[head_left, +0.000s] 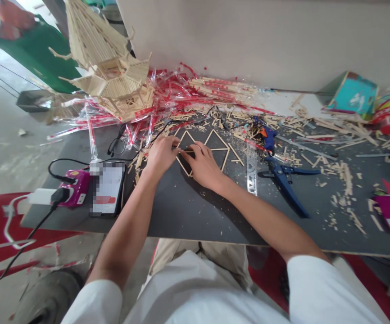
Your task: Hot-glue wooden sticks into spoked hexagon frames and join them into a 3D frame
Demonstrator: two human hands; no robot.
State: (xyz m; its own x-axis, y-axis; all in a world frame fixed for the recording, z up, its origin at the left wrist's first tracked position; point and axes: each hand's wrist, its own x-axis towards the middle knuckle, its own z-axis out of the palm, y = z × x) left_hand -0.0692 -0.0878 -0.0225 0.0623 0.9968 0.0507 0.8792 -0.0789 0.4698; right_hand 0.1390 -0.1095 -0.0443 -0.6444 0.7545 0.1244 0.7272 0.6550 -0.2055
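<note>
Table (181,211): dark top, littered with stick scraps at the back. Wooden model (114,81): at the table's back left. Stick frame (219,149): flat on mid-table, beneath both hands. Cutter (284,182): right of the frame. Left hand (163,155): fingers bunched at the frame's left side; pinch cannot be told. Right hand (203,165): thumb apart from bent fingers, over the frame; grip cannot be told.

White shirt (191,292) (short-sleeved), beige trousers (168,253)
</note>
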